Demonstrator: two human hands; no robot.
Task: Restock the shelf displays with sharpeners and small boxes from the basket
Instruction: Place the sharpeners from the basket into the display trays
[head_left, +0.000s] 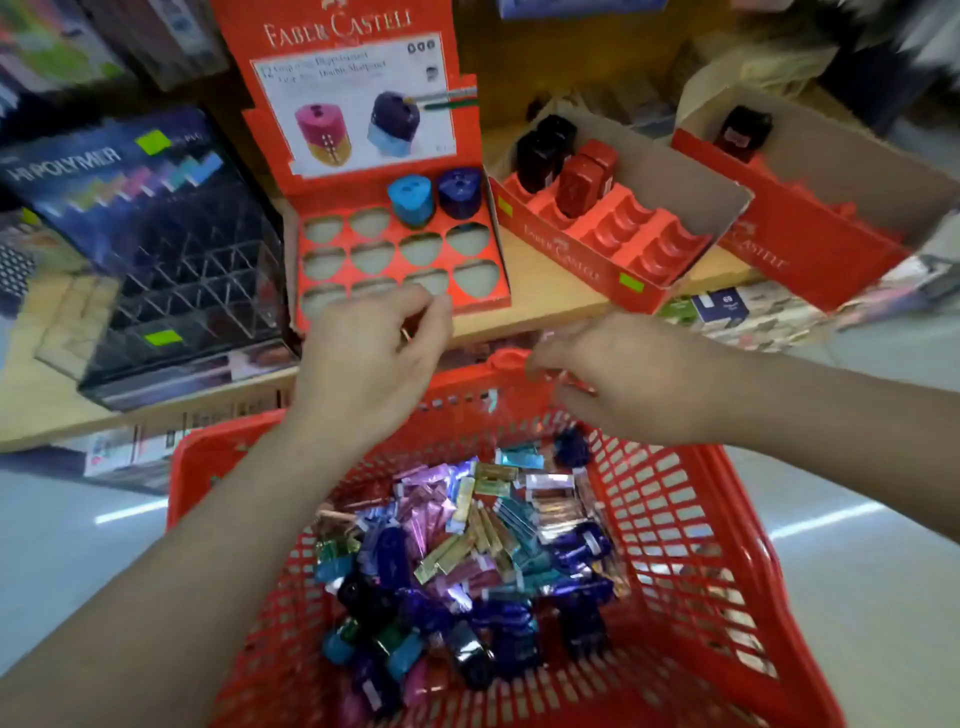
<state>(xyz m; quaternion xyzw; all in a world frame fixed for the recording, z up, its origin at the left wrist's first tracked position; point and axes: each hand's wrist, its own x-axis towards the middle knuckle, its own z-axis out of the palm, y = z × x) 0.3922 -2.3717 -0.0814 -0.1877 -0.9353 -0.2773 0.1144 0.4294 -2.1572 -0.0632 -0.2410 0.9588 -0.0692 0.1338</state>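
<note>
Red mesh basket, red display tray, light-blue sharpener, dark-blue sharpener, metallic pastel small boxes

Three red displays, one basket, two triangular sharpeners

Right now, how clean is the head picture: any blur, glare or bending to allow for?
Head view: motion blur smears the top corners and the right hand, so its grip cannot be read; the left hand, red display and basket are soft but readable; the foil packs in the basket glint; the wide lens bows the shelf.
</note>
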